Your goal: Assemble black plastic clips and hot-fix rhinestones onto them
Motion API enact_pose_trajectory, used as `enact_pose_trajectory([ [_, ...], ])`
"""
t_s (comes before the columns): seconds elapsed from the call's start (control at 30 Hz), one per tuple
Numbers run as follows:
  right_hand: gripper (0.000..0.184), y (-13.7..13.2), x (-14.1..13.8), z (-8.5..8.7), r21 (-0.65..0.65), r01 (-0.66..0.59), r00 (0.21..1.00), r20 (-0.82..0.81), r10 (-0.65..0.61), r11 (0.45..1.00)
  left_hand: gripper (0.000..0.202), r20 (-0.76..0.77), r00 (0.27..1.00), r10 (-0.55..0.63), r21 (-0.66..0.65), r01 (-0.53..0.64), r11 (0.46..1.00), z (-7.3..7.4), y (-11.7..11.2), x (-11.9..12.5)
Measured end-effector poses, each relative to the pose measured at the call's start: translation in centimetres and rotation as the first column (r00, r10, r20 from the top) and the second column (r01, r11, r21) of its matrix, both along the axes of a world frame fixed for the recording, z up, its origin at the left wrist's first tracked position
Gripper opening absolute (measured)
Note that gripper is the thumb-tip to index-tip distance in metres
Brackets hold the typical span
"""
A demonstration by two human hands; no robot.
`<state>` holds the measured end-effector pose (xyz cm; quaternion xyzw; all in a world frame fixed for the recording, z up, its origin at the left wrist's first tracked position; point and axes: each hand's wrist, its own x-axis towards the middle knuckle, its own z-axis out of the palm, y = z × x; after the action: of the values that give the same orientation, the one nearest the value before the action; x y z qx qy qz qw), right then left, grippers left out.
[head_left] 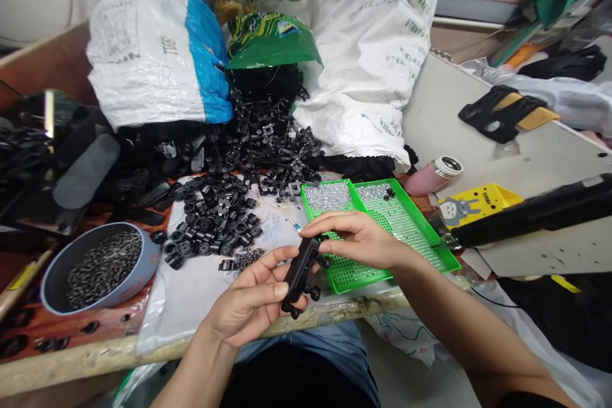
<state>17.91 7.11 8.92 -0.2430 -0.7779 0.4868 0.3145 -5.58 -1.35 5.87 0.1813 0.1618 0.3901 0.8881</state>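
Note:
Between my two hands, above the table's front edge, is a long black plastic part (299,274) with short knobbed arms on its right side. My left hand (255,296) is closed on its lower left, thumb along the near side. The fingers of my right hand (361,239) close on its upper end; what exactly they pinch there is partly hidden. Just beyond the fingertips a thin screwdriver (289,217) with a blue end lies on the white sheet. A pile of black plastic wheels (210,226) spreads to the left of the hands.
A green tray (406,204) with small metal pieces sits under and beyond my right hand. At left stands a blue bowl (153,261) of small parts. More black parts (268,140) spill from sacks behind. A pink flask (428,177) and black cylinder (530,211) are at right.

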Motion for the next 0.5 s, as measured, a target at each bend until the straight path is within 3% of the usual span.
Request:
enact_pose_trajectory([
  [0.23,0.026,-0.02,0.02,-0.11,0.017,0.015,1.0,-0.019,-0.015,1.0,0.041,0.009,0.999,0.031,-0.035,-0.03,0.999,0.31,-0.5,0.51],
  [0.5,0.019,-0.63,-0.11,-0.77,-0.074,0.008,0.996,-0.09,-0.015,0.997,0.052,0.043,0.999,-0.028,-0.053,0.03,0.998,-0.07,-0.04,0.7],
])
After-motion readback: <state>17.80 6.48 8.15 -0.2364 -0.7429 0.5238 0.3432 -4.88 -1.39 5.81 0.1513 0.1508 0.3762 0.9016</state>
